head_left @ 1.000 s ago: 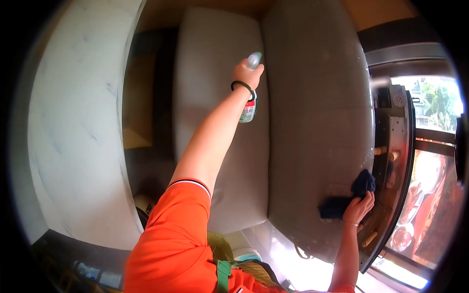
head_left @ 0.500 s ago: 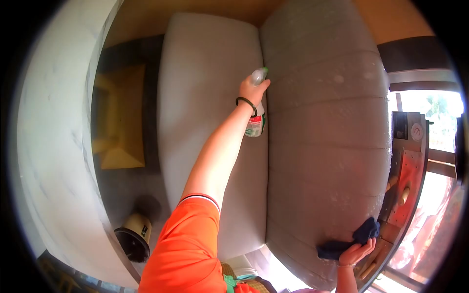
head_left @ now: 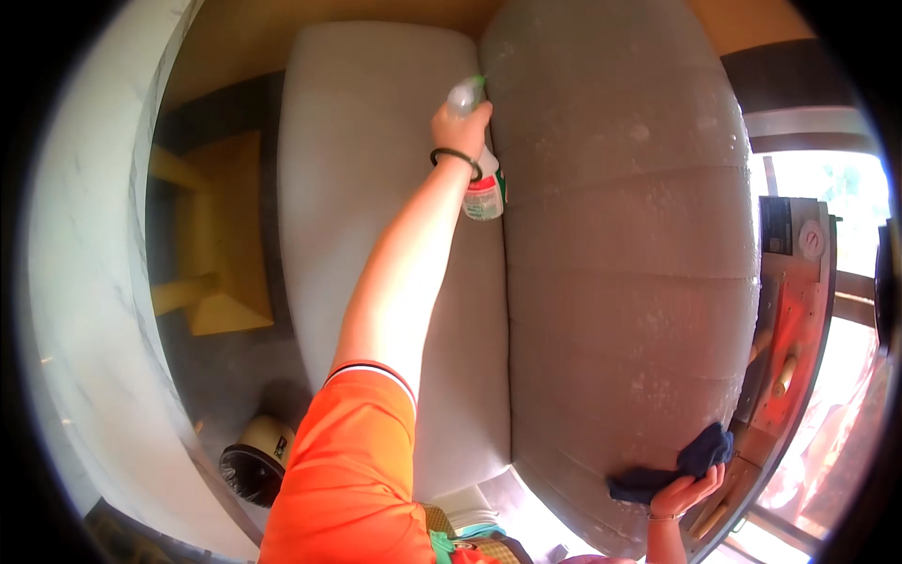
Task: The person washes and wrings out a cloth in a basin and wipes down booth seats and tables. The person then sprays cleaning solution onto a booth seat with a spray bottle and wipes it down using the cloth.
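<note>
Stretched far forward, my left hand (head_left: pixel 460 129) is closed round the neck of a spray bottle (head_left: pixel 485 199). The bottle is clear-white with a red and green label and a green nozzle tip pointing at the backrest. It is over the seat, close to the seam. White foamy specks dot the grey padded backrest (head_left: pixel 620 244), thickest along its top edge. At the lower right, my right hand (head_left: pixel 688 491) grips a dark blue cloth (head_left: pixel 705 451) against the top edge of the backrest. Part of the cloth drapes down the padding.
The grey seat cushion (head_left: pixel 376 122) runs alongside the backrest. To the left are a white marbled tabletop (head_left: pixel 85 282), a yellow table base (head_left: pixel 230 235) and a cream bin (head_left: pixel 263 437) with a black liner. Beyond the backrest stands a wooden unit with pegs (head_left: pixel 785 376), beside bright windows.
My left hand has moved farther forward along the backrest with the spray bottle, and more white specks show on the far padding. The right hand and cloth have barely moved.
</note>
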The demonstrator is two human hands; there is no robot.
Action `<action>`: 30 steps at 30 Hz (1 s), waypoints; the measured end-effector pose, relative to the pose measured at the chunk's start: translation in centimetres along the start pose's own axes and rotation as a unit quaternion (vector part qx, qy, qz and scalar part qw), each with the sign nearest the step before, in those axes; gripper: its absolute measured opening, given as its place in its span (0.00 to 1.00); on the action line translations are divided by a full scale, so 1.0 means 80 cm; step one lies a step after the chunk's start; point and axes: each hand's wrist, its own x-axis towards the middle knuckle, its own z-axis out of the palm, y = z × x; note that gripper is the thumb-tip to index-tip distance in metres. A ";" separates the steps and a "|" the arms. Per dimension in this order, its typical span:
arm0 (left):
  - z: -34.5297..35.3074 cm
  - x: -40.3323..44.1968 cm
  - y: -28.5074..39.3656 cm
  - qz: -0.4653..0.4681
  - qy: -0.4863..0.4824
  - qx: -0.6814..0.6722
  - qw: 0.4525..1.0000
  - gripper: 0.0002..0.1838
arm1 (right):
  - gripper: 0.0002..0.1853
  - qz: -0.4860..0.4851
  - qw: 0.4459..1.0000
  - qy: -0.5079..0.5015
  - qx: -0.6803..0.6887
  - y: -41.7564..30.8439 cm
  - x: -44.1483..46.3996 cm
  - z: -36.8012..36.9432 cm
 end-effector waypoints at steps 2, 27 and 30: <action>-0.011 -0.031 -0.014 0.038 -0.045 0.017 0.998 0.14 | 0.20 -0.001 1.000 0.012 0.010 -0.003 0.003 0.000; -0.151 -0.417 0.067 -0.023 -0.295 0.134 0.946 0.11 | 0.10 0.376 0.720 0.031 0.582 -0.016 -0.106 -0.174; -0.175 -0.468 0.055 -0.033 -0.287 0.119 0.950 0.10 | 0.11 0.396 0.718 -0.052 0.570 0.001 -0.174 -0.226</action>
